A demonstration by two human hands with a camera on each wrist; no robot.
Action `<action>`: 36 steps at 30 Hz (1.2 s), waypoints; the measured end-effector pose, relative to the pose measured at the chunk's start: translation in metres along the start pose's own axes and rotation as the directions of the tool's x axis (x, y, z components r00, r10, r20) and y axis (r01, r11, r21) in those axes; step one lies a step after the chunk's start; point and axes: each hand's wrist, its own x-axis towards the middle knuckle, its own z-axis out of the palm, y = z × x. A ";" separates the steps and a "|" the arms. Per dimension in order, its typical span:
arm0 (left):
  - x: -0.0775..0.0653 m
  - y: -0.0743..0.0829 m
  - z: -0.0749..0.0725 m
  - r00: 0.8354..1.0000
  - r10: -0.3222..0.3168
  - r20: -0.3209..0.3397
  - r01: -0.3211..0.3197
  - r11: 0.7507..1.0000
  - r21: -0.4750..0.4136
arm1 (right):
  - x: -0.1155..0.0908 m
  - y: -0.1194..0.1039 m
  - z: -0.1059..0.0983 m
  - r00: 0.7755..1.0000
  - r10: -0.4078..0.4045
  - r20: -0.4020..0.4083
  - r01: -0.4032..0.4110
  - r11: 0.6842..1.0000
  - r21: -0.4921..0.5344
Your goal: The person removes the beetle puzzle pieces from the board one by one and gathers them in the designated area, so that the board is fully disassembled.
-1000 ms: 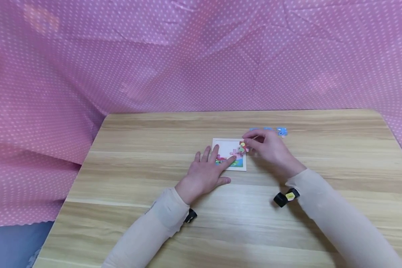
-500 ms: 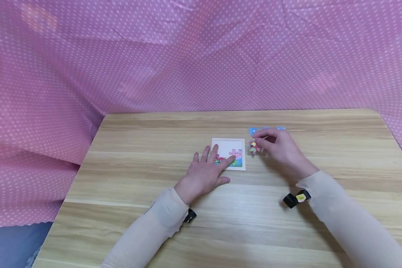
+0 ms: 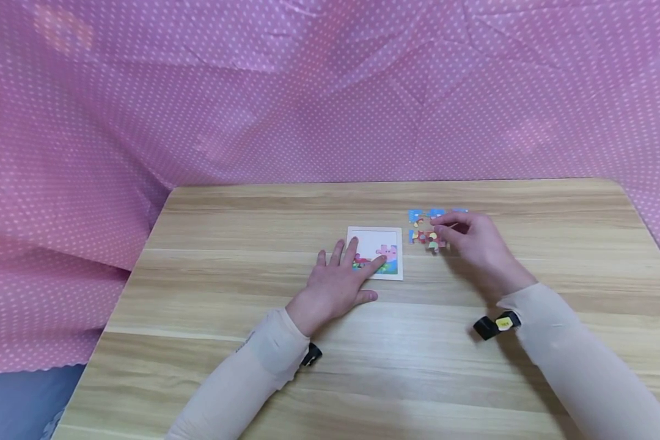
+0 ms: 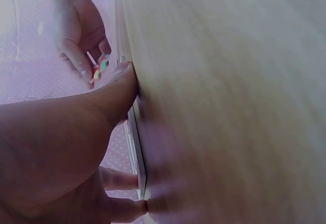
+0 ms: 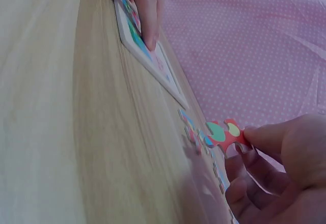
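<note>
My right hand (image 3: pixel 476 244) pinches a red puzzle piece (image 5: pixel 225 134) with green and yellow spots between thumb and fingertips, held just above the table. Under and beside it lie loose puzzle pieces (image 3: pixel 415 216), mostly blue-edged. To the left, a white square puzzle frame (image 3: pixel 400 269) lies flat, with a few pieces fitted along its bottom, among them a pink pig-face piece (image 3: pixel 387 251). The upper part of its tray shows bare white. My left hand (image 3: pixel 334 287) rests on the frame with fingers spread, covering part of its left side.
The wooden tabletop (image 3: pixel 242 232) runs all around the frame and pieces. Behind it hangs a pink dotted cloth (image 3: pixel 330 110). A black wrist camera (image 3: pixel 486 327) sits at the right sleeve.
My right hand has moved right with the red piece, from above the frame's right side to over the loose pieces, uncovering more of them. The left hand has stayed on the frame.
</note>
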 end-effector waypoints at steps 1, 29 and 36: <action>0.000 0.000 0.000 1.000 0.001 -0.001 -0.001 1.000 0.000 | 0.000 0.002 -0.001 1.000 0.009 -0.004 -0.008 1.000 0.004; 0.001 -0.001 -0.002 1.000 0.008 -0.004 -0.008 1.000 0.000 | -0.006 0.014 -0.010 0.995 -0.076 0.060 0.089 0.962 -0.259; 0.002 -0.003 -0.001 1.000 0.008 0.002 -0.008 1.000 -0.009 | -0.006 0.016 -0.004 0.997 -0.060 0.054 0.073 0.958 -0.278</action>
